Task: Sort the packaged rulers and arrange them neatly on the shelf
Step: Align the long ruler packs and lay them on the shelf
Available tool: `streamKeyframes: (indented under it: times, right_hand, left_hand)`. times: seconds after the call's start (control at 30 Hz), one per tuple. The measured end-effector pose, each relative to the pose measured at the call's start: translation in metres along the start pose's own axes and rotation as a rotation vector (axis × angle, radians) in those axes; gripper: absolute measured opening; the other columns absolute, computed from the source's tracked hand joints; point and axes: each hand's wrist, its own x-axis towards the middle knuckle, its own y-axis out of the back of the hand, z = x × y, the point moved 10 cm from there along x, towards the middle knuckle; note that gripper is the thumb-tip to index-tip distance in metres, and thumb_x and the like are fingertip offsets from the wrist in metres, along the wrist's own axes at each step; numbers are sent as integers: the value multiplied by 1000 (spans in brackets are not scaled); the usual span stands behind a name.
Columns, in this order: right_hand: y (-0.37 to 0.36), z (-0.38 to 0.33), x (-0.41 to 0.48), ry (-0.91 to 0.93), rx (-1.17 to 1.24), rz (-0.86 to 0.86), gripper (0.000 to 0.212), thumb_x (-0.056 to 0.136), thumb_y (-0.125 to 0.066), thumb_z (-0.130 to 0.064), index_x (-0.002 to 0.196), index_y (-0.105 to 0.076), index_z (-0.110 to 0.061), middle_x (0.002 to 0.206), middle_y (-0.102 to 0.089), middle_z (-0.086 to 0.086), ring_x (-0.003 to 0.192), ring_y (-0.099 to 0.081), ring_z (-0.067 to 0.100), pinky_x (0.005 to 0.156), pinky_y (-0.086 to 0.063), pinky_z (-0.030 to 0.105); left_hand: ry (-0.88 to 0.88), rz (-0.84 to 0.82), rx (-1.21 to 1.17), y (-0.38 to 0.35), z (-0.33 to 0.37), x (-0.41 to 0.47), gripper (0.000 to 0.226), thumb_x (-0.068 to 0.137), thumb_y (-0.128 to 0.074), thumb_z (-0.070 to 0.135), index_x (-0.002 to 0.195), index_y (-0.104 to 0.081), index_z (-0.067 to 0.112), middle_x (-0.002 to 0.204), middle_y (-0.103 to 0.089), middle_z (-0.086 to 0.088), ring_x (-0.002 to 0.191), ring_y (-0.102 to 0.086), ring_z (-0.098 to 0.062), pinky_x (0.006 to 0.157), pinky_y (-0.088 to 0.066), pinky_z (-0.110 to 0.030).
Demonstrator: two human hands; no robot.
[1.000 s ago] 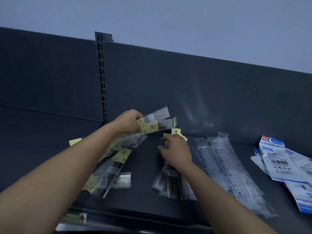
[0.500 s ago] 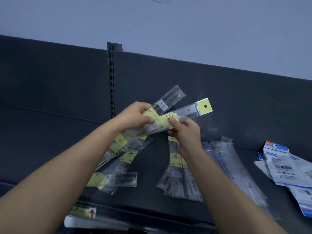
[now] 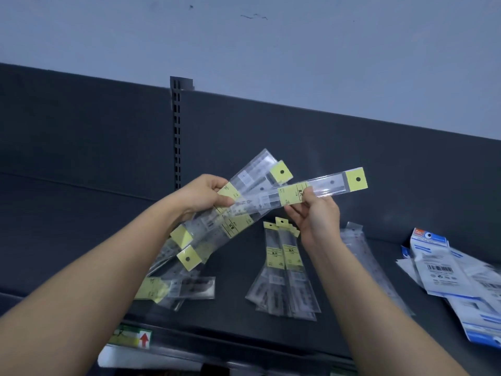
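My left hand [image 3: 202,195] grips a fanned bunch of packaged rulers [image 3: 244,194], clear sleeves with yellow labels and tabs, lifted above the dark shelf [image 3: 235,270]. My right hand [image 3: 315,215] pinches the yellow label of one long packaged ruler [image 3: 325,185] that sticks out to the right of the bunch. Under my right hand a neat small pile of packaged rulers [image 3: 284,275] lies on the shelf, tabs toward the back. A few more packaged rulers [image 3: 179,289] lie loose at the left under my left forearm.
Longer clear ruler packs [image 3: 371,264] lie right of my right wrist. White and blue packets [image 3: 444,270] are heaped at the far right. A slotted upright [image 3: 176,137] divides the dark back panel. A price label with a red arrow [image 3: 135,338] marks the shelf's front edge.
Both hands rose from the shelf with rulers. The left hand lifted its bunch, the right hand left the pile and took hold of one ruler, which now sticks out farther right.
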Motion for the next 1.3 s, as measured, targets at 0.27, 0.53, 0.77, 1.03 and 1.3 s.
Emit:
streamKeyframes:
  times: [0.27, 0.53, 0.77, 1.03, 1.3]
  right_hand:
    - [16, 3, 6, -16, 35, 91, 7, 101, -48, -12, 97, -52, -8, 89, -66, 12, 71, -66, 20, 64, -58, 29]
    - [14, 2, 12, -65, 339, 76, 27, 102, -42, -6, 128, -48, 1, 114, -65, 18, 99, -68, 28, 69, -61, 31]
    - [14, -15, 7, 109, -171, 123, 11, 102, -43, -15, 98, -51, -10, 87, -58, 1, 77, -58, 11, 73, -53, 27]
    - [-76, -15, -32, 813, -1218, -342, 11, 89, -63, -20, 81, -56, -15, 123, -50, 4, 125, -38, 21, 102, -33, 39]
    - [-104, -18, -57, 1144, -1478, -438, 43, 89, -65, -34, 128, -58, -17, 131, -56, 3, 139, -36, 25, 117, 4, 47]
  left_hand:
    - [-5, 75, -163, 1, 2, -1, 18, 89, -60, -3, 103, -68, 6, 95, -74, -12, 79, -71, -20, 60, -56, -27]
    - [-6, -89, -88, -17, -1, -3, 17, 88, -61, -4, 98, -70, 7, 97, -74, -10, 87, -66, -20, 76, -51, -31]
    - [37, 99, 39, 2, -4, -7, 8, 88, -64, 0, 87, -66, 7, 63, -56, -7, 43, -41, -12, 38, -32, -21]
    - [-85, 11, 261, -12, 25, -10, 11, 83, -73, 11, 88, -66, 3, 49, -50, 6, 36, -34, -5, 38, -26, -16]
    - [-230, -53, 339, -17, 66, -21, 21, 80, -75, 9, 71, -58, 5, 36, -36, 11, 32, -25, -3, 37, -21, -16]
